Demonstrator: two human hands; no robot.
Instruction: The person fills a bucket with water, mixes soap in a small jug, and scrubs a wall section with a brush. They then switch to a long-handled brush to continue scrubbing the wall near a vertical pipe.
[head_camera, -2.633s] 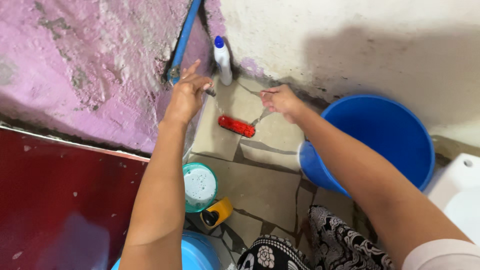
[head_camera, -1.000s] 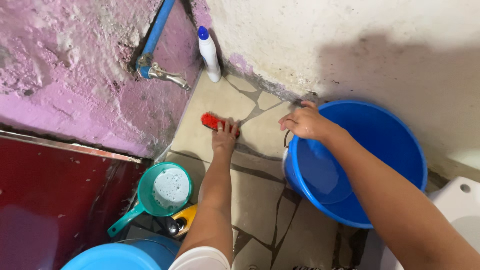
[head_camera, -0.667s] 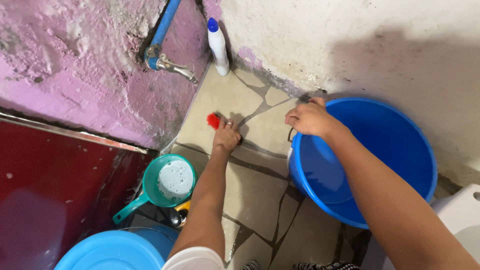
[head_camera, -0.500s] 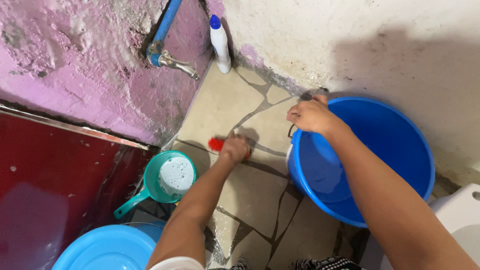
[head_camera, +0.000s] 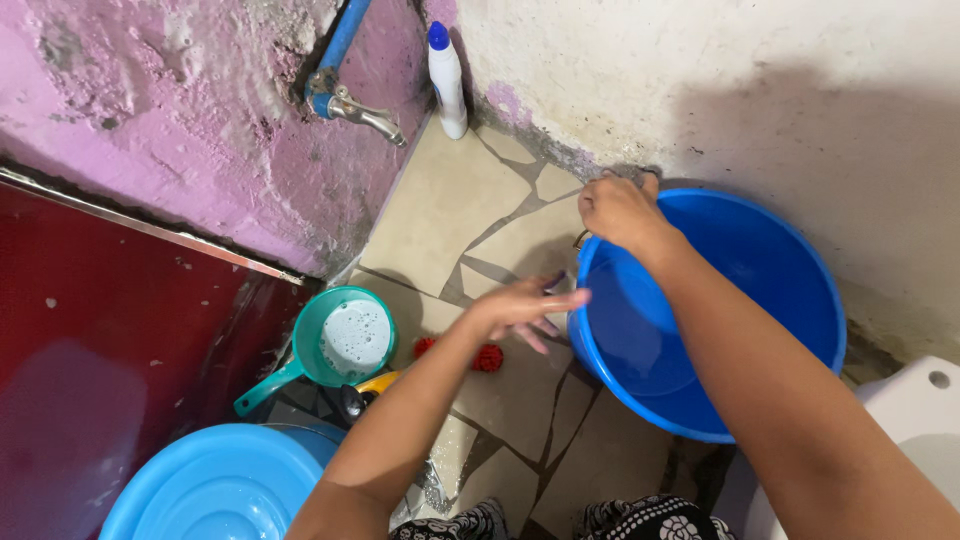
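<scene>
Head view looks down on cracked beige stone flooring, and the left hand (head_camera: 525, 308) hovers mid-frame with its fingers spread apart and empty, just left of the big round blue plastic bucket (head_camera: 740, 300). Below that hand lies the red bristly scrub brush (head_camera: 480, 356) on the floor, partly hidden by the forearm (only its two ends peek out). Over on the far side, the right hand (head_camera: 618, 208) curls its fingers together around the bucket's far-left rim. To the left sits a teal plastic dipper (head_camera: 340, 345), round, with foamy water inside. At the near left shows a glossy light-blue lid (head_camera: 215, 490). Far off, a white squeeze bottle (head_camera: 447, 78) with a blue cap stands in the corner, beside a metal tap (head_camera: 362, 113) jutting from the rough, flaking pink wall.
</scene>
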